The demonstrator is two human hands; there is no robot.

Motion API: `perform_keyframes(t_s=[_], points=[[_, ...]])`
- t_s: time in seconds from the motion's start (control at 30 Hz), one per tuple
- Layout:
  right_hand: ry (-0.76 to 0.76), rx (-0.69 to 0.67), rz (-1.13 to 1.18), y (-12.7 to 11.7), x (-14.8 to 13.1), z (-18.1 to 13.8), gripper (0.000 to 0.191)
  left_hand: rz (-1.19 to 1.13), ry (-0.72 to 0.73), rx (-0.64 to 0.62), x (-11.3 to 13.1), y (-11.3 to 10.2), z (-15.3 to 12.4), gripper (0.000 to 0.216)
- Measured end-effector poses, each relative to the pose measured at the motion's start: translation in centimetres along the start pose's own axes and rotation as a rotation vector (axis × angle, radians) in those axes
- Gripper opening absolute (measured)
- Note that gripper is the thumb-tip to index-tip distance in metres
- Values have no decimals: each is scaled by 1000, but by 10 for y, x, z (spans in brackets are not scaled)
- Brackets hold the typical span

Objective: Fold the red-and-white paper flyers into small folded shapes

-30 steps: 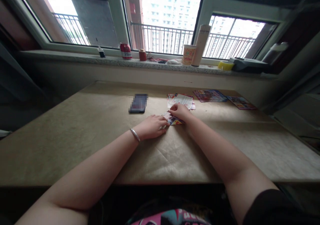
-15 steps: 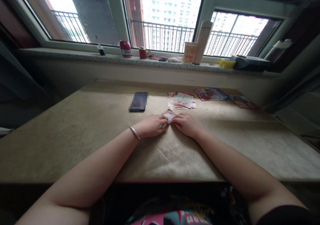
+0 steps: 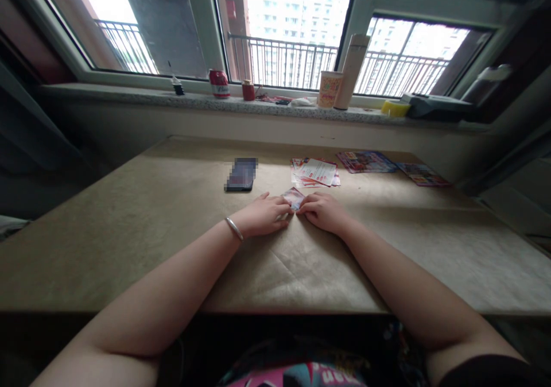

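two bare hands are at work on a table (image 3: 142, 226), meeting over a small folded paper (image 3: 293, 196). the paper lies about midway between the table's left and right edges, set in from the near edge, with one corner pointing toward the far edge. the left hand (image 3: 267, 213) is palm down and loosely open, thumb apart, its fingertips resting on the paper's left side; it is not closed round anything visible. a silver bracelet (image 3: 235, 229) is on that wrist. the right hand (image 3: 325, 212) is half curled, with thumb and forefinger together at the paper's lower right side; contact is noted, but whether they pinch the sheet or only press it cannot be told. the fingertips of the two hands nearly meet at the paper's near corner. beyond the paper, toward the far edge, is a loose pile of printed sheets (image 3: 316, 171). a dark slab (image 3: 241, 174), its surface pixelated, lies to the left. one colourful stack (image 3: 365, 162) lies along the far edge, and a second batch of prints (image 3: 424, 174) lies by the far right corner.
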State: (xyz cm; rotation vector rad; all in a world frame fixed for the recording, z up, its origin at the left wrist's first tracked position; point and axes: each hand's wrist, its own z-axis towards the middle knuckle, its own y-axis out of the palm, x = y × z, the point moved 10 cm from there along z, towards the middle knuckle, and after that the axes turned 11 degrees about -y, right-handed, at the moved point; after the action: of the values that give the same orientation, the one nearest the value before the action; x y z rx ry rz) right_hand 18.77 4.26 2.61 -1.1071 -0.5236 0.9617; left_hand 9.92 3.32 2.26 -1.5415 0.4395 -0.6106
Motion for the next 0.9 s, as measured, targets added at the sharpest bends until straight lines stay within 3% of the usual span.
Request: perform_keyframes(t_s=[0.27, 0.63, 0.9], points=[[-45, 12, -101, -2, -1, 0, 26, 115, 77, 214, 11, -10, -3, 28], [-6, 95, -74, -8, 13, -6, 23, 55, -6, 176, 0, -3, 2, 33], [55, 53, -46, -15, 29, -19, 20, 45, -14, 139, -4, 0, 0, 34]])
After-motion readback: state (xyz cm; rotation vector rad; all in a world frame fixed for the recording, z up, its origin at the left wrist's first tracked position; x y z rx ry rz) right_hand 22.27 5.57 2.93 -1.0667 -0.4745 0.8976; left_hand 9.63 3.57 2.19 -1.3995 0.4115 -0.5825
